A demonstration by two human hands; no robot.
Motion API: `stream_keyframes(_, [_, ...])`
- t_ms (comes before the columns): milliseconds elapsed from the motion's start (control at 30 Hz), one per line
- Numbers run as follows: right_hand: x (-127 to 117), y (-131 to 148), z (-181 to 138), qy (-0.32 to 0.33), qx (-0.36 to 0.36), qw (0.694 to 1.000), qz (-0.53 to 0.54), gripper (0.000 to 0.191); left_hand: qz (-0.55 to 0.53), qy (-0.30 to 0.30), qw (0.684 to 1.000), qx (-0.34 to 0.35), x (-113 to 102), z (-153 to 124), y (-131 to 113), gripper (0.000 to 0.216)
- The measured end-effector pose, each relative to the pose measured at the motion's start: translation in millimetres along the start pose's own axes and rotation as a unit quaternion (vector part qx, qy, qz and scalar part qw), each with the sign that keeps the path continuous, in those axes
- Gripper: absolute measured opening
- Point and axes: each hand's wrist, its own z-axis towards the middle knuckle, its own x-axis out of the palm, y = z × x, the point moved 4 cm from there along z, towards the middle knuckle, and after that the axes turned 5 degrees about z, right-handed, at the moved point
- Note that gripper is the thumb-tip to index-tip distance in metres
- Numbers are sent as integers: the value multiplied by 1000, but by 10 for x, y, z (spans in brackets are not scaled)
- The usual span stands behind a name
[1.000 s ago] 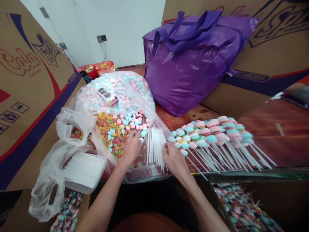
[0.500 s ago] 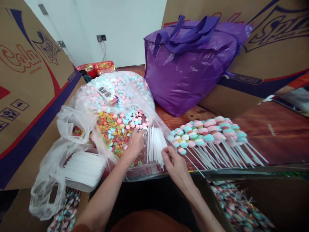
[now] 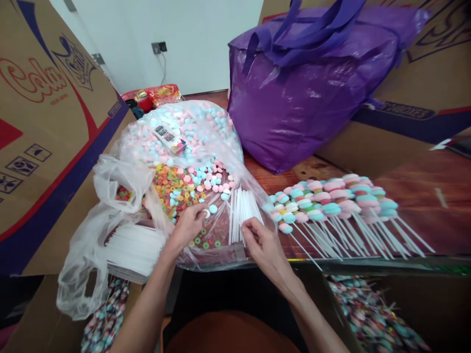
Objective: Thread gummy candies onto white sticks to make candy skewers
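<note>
My left hand [image 3: 188, 224] rests on the clear plastic bag [image 3: 221, 142] over the ring-shaped sweets [image 3: 175, 189], fingers curled in a pinch around a small white sweet. My right hand [image 3: 259, 241] pinches the near ends of a bundle of white sticks [image 3: 241, 211] lying on the bag. Pink and blue round candies [image 3: 184, 128] fill the far half of the bag. A row of finished candy skewers [image 3: 331, 203] is fanned out on the wooden table [image 3: 423, 206] just right of my right hand.
A purple carrier bag [image 3: 305, 93] stands behind the skewers. Large cardboard boxes stand at left [image 3: 40, 127] and back right [image 3: 423, 98]. A thin bag with packed white sticks [image 3: 132, 250] lies lower left. A carton of more skewers [image 3: 371, 318] sits lower right.
My left hand has drawn back toward me from the pink and blue candies and now pinches a white sweet. My right hand has shifted slightly left onto the stick ends.
</note>
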Motion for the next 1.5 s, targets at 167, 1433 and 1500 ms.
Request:
stream_keyframes(167, [56,-95,-26,6,4,999,47,23,22,-68,996,45,23,88,-52,18])
stream_keyframes(1433, [333,-61,-22,53,72,993,75,39,-11,-149,980,130,254,-185,-31,27])
stream_keyframes(1500, [353,-46,-39,37,82,993,73,41,5,-164,977,138,293,-244,-55,31])
